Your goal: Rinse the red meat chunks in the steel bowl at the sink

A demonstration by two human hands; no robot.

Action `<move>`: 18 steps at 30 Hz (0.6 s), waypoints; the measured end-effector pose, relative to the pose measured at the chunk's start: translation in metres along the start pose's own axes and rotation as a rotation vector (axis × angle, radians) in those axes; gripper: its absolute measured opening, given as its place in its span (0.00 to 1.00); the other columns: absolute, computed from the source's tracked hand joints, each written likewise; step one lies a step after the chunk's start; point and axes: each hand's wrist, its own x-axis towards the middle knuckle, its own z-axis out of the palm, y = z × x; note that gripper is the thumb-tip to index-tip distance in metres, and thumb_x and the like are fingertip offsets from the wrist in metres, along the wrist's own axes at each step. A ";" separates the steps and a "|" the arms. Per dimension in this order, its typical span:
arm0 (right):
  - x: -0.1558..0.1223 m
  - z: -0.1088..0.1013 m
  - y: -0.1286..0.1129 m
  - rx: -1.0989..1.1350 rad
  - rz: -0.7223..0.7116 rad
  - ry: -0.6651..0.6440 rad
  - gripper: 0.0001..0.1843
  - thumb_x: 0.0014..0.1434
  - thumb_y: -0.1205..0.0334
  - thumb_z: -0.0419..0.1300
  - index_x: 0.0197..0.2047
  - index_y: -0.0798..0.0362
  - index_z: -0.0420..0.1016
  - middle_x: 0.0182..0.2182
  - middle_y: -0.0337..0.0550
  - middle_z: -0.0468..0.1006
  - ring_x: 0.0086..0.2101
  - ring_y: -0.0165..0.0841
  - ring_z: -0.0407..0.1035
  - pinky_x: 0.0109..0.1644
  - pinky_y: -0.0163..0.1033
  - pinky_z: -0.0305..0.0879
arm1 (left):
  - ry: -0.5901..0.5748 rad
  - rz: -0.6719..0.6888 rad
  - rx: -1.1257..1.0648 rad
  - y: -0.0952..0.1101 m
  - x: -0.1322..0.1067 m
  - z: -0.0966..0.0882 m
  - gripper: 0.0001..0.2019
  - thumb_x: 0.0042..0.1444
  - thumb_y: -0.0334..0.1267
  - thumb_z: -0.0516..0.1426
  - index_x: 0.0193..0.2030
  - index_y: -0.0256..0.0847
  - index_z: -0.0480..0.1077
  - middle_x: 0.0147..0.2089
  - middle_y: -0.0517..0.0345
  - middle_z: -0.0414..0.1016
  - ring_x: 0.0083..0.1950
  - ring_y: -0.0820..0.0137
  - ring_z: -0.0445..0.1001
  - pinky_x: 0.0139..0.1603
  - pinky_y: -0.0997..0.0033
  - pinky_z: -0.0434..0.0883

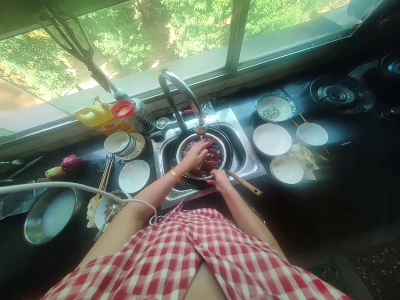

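Note:
A round metal basin (223, 147) sits in the sink, under the tap, inside a dark pan with a wooden handle (248, 184). Water and dark red, glossy pieces (212, 159) fill it; I cannot make out their kind. My left hand (196, 155), with a gold bracelet at the wrist, reaches into the basin, fingers stretched over the red pieces. At the near right side of the basin, my right hand (220, 180) has its fingers closed on the rim. The curved chrome tap (182, 88) hangs just above my left hand, its spout over the basin.
White plates (272, 139) and a patterned bowl (275, 107) stand right of the sink, near a gas burner (338, 93). Stacked bowls (117, 142), chopsticks (105, 172), a metal pot (50, 214) and a yellow jug (94, 115) stand left. A white cable (77, 186) crosses my left arm.

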 end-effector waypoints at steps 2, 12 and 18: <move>0.002 -0.003 -0.001 0.016 -0.016 0.021 0.07 0.52 0.77 0.52 0.31 0.57 0.65 0.19 0.37 0.71 0.18 0.27 0.68 0.18 0.28 0.67 | 0.098 -0.173 -0.307 0.005 0.016 -0.007 0.15 0.63 0.40 0.52 0.48 0.36 0.75 0.48 0.46 0.79 0.50 0.62 0.77 0.53 0.61 0.73; 0.001 -0.012 -0.007 0.068 -0.039 0.068 0.07 0.53 0.77 0.52 0.29 0.57 0.65 0.20 0.37 0.70 0.18 0.25 0.67 0.19 0.28 0.68 | 0.100 -0.358 -0.762 0.030 0.040 -0.020 0.16 0.53 0.50 0.62 0.33 0.36 0.72 0.34 0.52 0.77 0.33 0.71 0.74 0.35 0.70 0.68; 0.000 -0.010 -0.010 0.063 -0.027 0.097 0.08 0.50 0.78 0.53 0.28 0.56 0.63 0.19 0.36 0.69 0.18 0.26 0.68 0.18 0.28 0.66 | 0.142 -0.309 -0.543 0.007 0.027 -0.024 0.13 0.53 0.46 0.59 0.27 0.36 0.71 0.29 0.56 0.75 0.31 0.73 0.70 0.34 0.73 0.67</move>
